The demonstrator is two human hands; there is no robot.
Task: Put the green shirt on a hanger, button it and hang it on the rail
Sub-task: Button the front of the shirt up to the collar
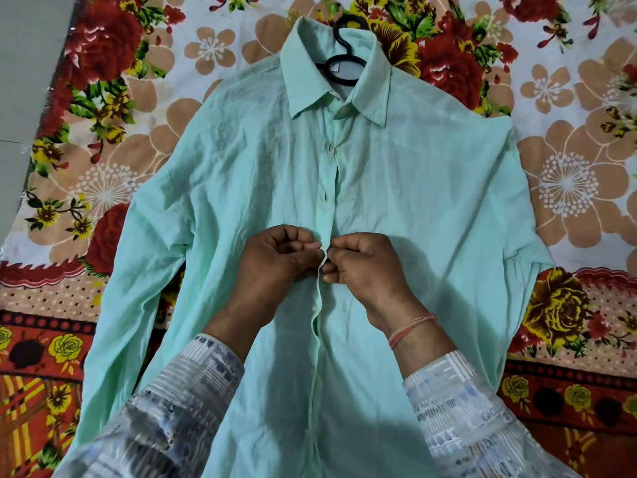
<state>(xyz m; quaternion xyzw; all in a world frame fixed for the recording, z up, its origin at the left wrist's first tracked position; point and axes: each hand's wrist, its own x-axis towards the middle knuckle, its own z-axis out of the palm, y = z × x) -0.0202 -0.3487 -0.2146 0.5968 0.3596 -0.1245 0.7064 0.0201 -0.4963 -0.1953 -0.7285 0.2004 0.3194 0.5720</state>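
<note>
The pale green shirt [413,201] lies flat, front up, collar away from me. A black hanger [344,60] sits inside it; only its hook and neck show at the collar. Two buttons look fastened on the upper placket; below my hands the front edges lie unjoined. My left hand [275,260] pinches the left edge of the placket at mid-chest. My right hand [365,267] pinches the right edge against it, fingertips touching. The button between them is hidden by my fingers.
The shirt rests on a bed covered by a floral sheet [103,63] in red, peach and white. A grey floor strip [20,81] shows at the far left past the bed's edge. No rail is in view.
</note>
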